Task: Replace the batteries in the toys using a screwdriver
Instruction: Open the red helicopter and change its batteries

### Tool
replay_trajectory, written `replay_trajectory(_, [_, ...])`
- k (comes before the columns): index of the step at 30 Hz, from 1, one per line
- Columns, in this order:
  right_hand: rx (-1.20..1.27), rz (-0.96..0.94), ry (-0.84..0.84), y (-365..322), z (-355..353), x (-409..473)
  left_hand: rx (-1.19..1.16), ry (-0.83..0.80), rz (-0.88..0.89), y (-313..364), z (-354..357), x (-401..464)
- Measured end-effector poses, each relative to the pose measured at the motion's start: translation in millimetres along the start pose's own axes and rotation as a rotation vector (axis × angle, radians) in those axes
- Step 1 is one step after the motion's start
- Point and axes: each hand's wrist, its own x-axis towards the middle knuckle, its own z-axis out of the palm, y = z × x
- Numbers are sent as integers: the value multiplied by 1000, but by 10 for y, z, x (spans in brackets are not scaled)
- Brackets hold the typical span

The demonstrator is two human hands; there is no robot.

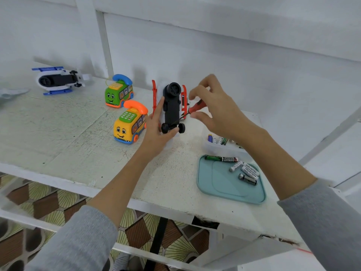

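The person's left hand (pixel 156 130) grips a white and red toy helicopter (pixel 172 103) turned belly-up above the white table (pixel 78 130), so that its black underside with two small black wheels faces the camera and its red skids stand at either side. The fingers wrap round the body from the left, with the thumb near the wheels. The right hand (pixel 213 110) pinches a red-handled screwdriver (pixel 195 108) between thumb and fingertips, just to the right of the toy; its dark shaft slants down and left, with the tip against the black underside near the wheels.

To the left of the held toy, two bus-shaped toy phones stand on the table: a yellow one with an orange handset (pixel 130 125) nearer the person, and a green one with a blue handset (pixel 119 91) behind it. At the far left a white and blue toy helicopter (pixel 58 80) lies on its side with its black underside showing.

To the right, a teal tray (pixel 220 184) carries several loose batteries (pixel 244 170), one green and black and the others white or dark. Behind the tray, partly hidden by the right forearm, a clear plastic box (pixel 216 148) holds more batteries standing on end. Both forearms come out of grey sleeves (pixel 84 237). A patterned floor (pixel 45 200) shows below the table edge.
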Motion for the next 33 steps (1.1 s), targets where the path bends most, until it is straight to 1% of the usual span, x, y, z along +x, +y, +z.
replay_trajectory(2, [-6, -21, 4, 22, 10, -27, -15, -1, -5, -4, 1, -1])
replay_trajectory(4, [-71, 65, 45, 51, 30, -29, -25, 2, -11, -4, 1, -7])
replay_trajectory(6, [-135, 136, 37, 90, 25, -35, -28, 6, -10, 2, 0, -13])
replay_trajectory(9, [2, 50, 20, 81, 34, -80, -32, -1, -15, 12, -9, -23])
replay_trajectory(11, [17, 26, 37, 80, 55, -105, -32, -2, -7, 6, -11, -20])
replay_trajectory(13, [-57, 112, 50, 79, 56, -95, -26, 2, -7, 6, -10, -29])
replay_trajectory(15, [-138, 180, 16, 91, 36, -78, -20, 10, -11, 16, -13, -39])
replay_trajectory(19, [-37, 71, 4, 23, 24, -93, -12, -14, -6, 35, -10, -46])
replay_trajectory(22, [-105, 123, 15, 24, 35, -82, -24, -14, -13, 52, -14, -51])
replay_trajectory(26, [-229, 193, -11, 76, 19, -70, -31, -17, -20, 65, -33, -62])
replay_trajectory(28, [-274, 183, -52, 100, -2, -79, -33, -25, -11, 75, -35, -64])
replay_trajectory(30, [-344, 147, -131, 129, -4, -93, -34, -35, -20, 91, -40, -62])
replay_trajectory(31, [-357, 132, -157, 145, -2, -108, -28, -39, -30, 92, -46, -58])
replay_trajectory(32, [-335, 134, -149, 168, -7, -132, -24, -44, -37, 91, -51, -57])
replay_trajectory(33, [-280, 154, -105, 200, -27, -155, -28, -48, -35, 91, -60, -59])
